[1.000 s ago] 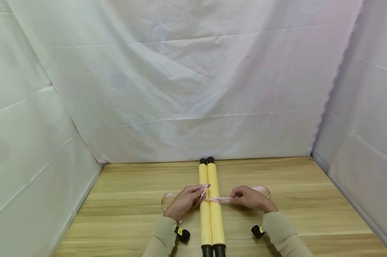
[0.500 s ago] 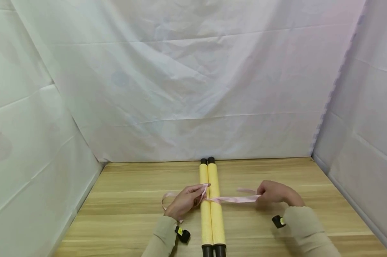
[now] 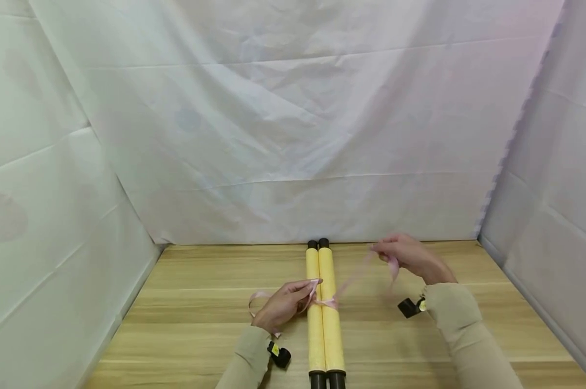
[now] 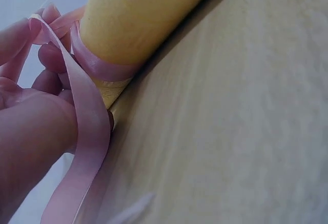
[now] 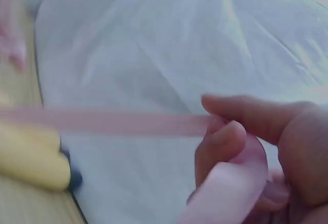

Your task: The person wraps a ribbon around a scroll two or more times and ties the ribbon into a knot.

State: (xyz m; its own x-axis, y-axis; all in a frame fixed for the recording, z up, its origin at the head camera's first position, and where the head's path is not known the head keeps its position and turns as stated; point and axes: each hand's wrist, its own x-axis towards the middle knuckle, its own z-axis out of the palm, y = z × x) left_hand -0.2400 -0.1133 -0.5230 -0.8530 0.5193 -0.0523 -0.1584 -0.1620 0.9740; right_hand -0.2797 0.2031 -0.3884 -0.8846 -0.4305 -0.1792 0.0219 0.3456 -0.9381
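Two yellow rods (image 3: 333, 335) with black ends lie side by side on the table, pointing away from me. A pink ribbon (image 3: 330, 303) wraps around both of them near the middle. My left hand (image 3: 283, 306) pinches one part of the ribbon above the left rod, and a loose tail loops down past the wrist in the left wrist view. My right hand (image 3: 410, 256) is raised to the right of the rods and pinches the ribbon's other length. In the right wrist view this ribbon (image 5: 128, 123) runs straight from the fingers toward the rods, and its end hangs from the hand.
The wooden table (image 3: 200, 308) reaches back to a white cloth backdrop (image 3: 273, 135). White cloth walls stand on the left and right sides. A small black camera (image 3: 280, 355) is worn at the left wrist, and another black camera (image 3: 410, 308) at the right.
My right hand first slid right along the ribbon, then rose and moved away toward the backdrop, lifting the ribbon off the table. My left hand has stayed in place at the rods.
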